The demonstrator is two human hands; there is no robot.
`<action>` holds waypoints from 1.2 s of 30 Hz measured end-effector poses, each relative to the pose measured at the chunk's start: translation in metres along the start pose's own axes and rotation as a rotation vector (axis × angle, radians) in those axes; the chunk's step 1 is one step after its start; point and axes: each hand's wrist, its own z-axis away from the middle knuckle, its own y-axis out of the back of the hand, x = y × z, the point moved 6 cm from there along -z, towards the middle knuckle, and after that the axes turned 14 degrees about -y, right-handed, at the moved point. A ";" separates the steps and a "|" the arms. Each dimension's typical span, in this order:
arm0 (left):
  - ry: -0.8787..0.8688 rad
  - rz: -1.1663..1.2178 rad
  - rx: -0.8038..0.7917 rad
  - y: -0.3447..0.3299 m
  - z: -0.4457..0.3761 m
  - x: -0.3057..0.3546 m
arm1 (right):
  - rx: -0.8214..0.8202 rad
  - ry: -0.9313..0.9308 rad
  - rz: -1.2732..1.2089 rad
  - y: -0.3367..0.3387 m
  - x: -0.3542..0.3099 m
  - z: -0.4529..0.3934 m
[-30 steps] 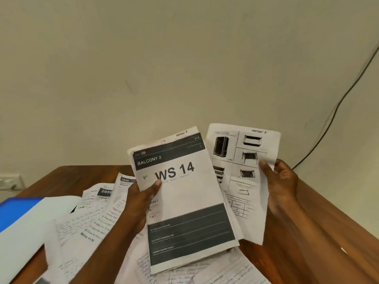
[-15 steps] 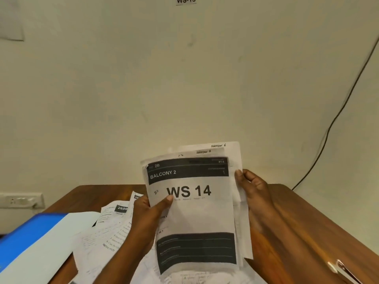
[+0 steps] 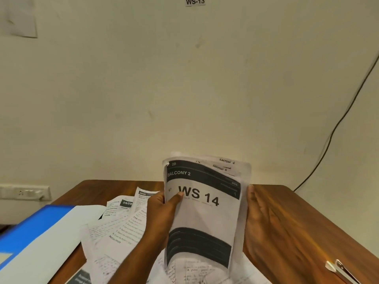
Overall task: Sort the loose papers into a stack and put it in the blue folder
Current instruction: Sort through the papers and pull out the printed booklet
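Note:
I hold a small stack of papers (image 3: 203,214) upright above the wooden table (image 3: 287,218), its front sheet reading "WS 14". My left hand (image 3: 162,212) grips the stack's left edge, thumb across the front. My right hand (image 3: 256,218) lies flat against the stack's right edge with straight fingers. The sheets bow outward between the hands. More loose papers (image 3: 119,228) lie spread on the table beneath and to the left. The blue folder (image 3: 34,232) lies open at the left, its pale inner face showing.
A metal clip (image 3: 340,269) lies near the table's right front. A wall stands just behind the table, with a socket strip (image 3: 22,192) at the left and a black cable (image 3: 338,124) running down at the right.
The furniture sheet that my right hand held apart has been brought behind the "WS 14" sheets. My right hand now presses the joined stack's edge, and the stack bows.

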 end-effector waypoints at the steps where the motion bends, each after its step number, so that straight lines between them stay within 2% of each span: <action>1: -0.014 -0.004 0.007 -0.002 0.002 0.002 | -0.020 0.004 0.003 -0.003 0.000 0.002; 6: -0.054 -0.023 0.063 -0.008 0.012 0.008 | -0.048 0.163 -0.022 -0.010 -0.016 0.019; 8: -0.064 -0.044 0.084 -0.008 0.016 0.011 | -0.048 0.174 0.017 -0.011 -0.016 0.025; 15: -0.096 -0.007 0.143 -0.008 0.031 0.024 | 0.119 0.311 0.157 -0.011 -0.024 0.038; 20: -0.139 -0.013 0.121 -0.008 0.036 0.034 | 0.190 0.197 0.315 -0.013 -0.016 0.032; 22: -0.180 0.011 0.124 -0.008 0.038 0.040 | 0.256 0.184 0.287 -0.011 -0.020 0.032; 27: -0.312 0.087 0.097 -0.007 0.040 0.059 | 0.229 0.180 0.167 -0.007 -0.030 0.030; 31: -0.238 -0.048 -0.027 -0.005 0.035 0.051 | 0.121 0.087 0.153 -0.005 -0.025 0.026; 34: -0.120 -0.211 -0.155 -0.004 0.036 0.026 | 0.084 -0.020 0.321 -0.007 -0.006 0.030; 36: -0.060 -0.206 -0.172 -0.001 0.041 0.014 | 0.091 -0.049 0.366 -0.008 0.003 0.034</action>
